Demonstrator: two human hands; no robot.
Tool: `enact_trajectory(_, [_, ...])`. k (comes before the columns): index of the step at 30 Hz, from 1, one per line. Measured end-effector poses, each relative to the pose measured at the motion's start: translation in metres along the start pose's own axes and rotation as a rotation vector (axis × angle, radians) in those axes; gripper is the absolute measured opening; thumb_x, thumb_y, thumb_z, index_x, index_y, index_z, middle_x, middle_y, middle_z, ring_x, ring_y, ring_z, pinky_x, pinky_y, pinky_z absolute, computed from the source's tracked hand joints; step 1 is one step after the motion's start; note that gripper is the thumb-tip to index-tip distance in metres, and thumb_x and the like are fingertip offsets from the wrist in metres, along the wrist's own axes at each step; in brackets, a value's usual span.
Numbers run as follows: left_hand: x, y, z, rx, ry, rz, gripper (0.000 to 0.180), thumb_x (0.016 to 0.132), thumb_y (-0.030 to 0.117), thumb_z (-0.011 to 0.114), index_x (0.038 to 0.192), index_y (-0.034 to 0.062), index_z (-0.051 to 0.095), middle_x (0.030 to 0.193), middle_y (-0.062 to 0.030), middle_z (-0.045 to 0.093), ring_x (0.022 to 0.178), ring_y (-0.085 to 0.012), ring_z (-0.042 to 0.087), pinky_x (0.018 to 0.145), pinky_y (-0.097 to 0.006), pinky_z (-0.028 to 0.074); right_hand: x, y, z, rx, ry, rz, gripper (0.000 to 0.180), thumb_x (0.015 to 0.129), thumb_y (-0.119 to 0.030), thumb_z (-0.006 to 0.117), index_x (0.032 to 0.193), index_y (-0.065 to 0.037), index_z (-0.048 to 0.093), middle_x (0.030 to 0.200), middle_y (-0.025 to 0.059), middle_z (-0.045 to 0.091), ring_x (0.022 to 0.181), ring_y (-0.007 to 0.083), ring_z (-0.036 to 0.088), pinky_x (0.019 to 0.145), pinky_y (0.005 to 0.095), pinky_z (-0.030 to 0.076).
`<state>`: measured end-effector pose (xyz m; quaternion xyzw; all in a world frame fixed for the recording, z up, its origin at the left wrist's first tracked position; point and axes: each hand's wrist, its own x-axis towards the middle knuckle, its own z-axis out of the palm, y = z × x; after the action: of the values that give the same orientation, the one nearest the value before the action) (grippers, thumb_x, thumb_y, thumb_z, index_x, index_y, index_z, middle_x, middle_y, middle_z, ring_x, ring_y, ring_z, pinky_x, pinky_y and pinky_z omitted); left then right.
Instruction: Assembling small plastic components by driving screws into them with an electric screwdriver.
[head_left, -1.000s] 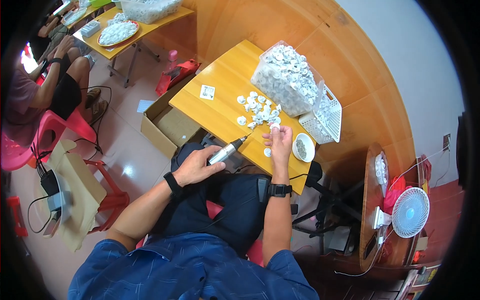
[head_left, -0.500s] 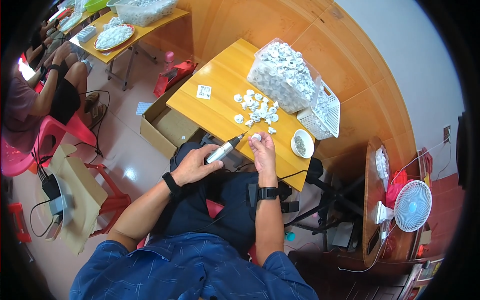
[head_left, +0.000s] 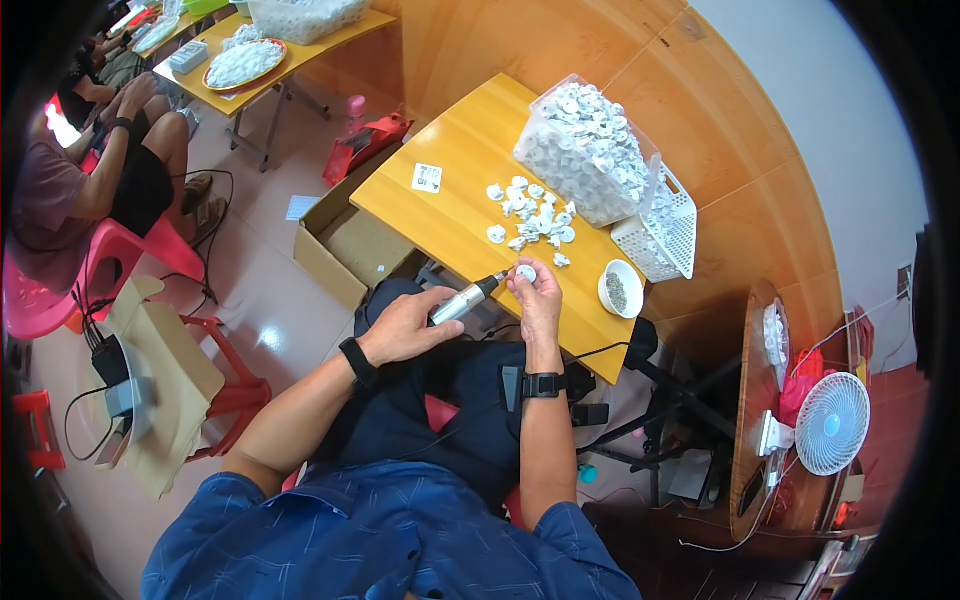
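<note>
Silver, black-nosed tool [head_left: 459,304] lies gripped in left hand [head_left: 407,330]; right hand [head_left: 539,303] pinches white disc [head_left: 526,272].

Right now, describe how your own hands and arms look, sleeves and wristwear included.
The left hand and right hand are ungloved, the forearms uncovered. A black band circles the left wrist and a black strap the right, with a dark grey block beside it. The short sleeves are dark blue, patterned with thin pale lines.
</note>
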<state>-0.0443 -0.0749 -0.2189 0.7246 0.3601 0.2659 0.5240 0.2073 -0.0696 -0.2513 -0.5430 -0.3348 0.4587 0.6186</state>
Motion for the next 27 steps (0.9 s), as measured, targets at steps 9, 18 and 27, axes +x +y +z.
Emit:
enact_trajectory(9, [0.0004,0.0032,-0.0009,0.051,-0.021,-0.022,0.049,0.089,0.03,0.07,0.128,0.0019,0.057,0.1,-0.0187,0.069,0.09,-0.0282,0.068,0.081,-0.037,0.052,-0.003,0.0006,0.0066,-0.062,0.044,-0.067,0.027,0.091,0.001,0.063,0.118,0.001,0.062,0.101,0.0067,0.068,0.083,0.0107,0.066,0.073,0.0208,0.055])
enact_trajectory(18, [0.001,0.0022,0.0007,0.091,-0.028,-0.047,0.051,0.088,0.031,0.071,0.129,0.0025,0.057,0.1,-0.0202,0.069,0.09,-0.0308,0.069,0.081,-0.037,0.052,-0.0042,0.0011,0.0082,-0.078,0.053,-0.094,0.025,0.091,0.002,0.063,0.116,0.002,0.062,0.101,0.0072,0.067,0.085,0.0112,0.066,0.073,0.0204,0.056])
enact_trajectory(27, [0.0009,0.0065,-0.0006,0.112,-0.024,-0.046,0.052,0.088,0.032,0.071,0.129,0.003,0.057,0.1,-0.0201,0.07,0.09,-0.0314,0.069,0.081,-0.038,0.052,-0.006,-0.0001,0.0107,-0.067,0.054,-0.097,0.024,0.092,0.001,0.063,0.116,0.002,0.062,0.102,0.0072,0.067,0.086,0.0117,0.066,0.074,0.0207,0.055])
